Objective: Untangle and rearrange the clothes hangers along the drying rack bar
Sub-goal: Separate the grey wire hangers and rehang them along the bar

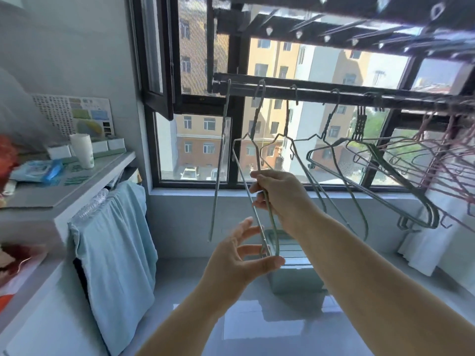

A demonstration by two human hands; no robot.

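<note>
**One hanger in hand, the tangle still waiting on the right**

The right hand (280, 199) pinches the green wire hanger (254, 210) partway down its frame, fingertips closed on the thin wire. Below it the left hand (236, 258) is spread and relaxed, its thumb (273, 260) just under the hanger's lower end. Whether it bears on the wire or only hovers there I cannot tell.

The hanger is turned almost edge-on and hangs steeply tilted, its hook over the drying rack bar (321, 93) near the left end. Just to its left the leftmost hanger (221, 155) hangs straight down, apart from its neighbours. To the right come single green hangers, spaced along the bar but swung at odd angles, with shoulders crossing. Further right is a bunched cluster of green hangers (359, 124), necks pressed together on one spot. At the far right end sit the pink hangers (437, 150), their frames plainly interlaced.

The step in hand looks like settling this one hanger – squaring it and fixing its place beside the leftmost one. By that reading the left end is nearly in order and most of the work remains.

The next move probably calls for turning the frame so it hangs flat and clear of the hanger beside it, then letting go gently so it does not swing into that one. After that the reach is to the right – where hooks will likely need lifting off one at a time rather than pulling on the crossed frames.
</note>
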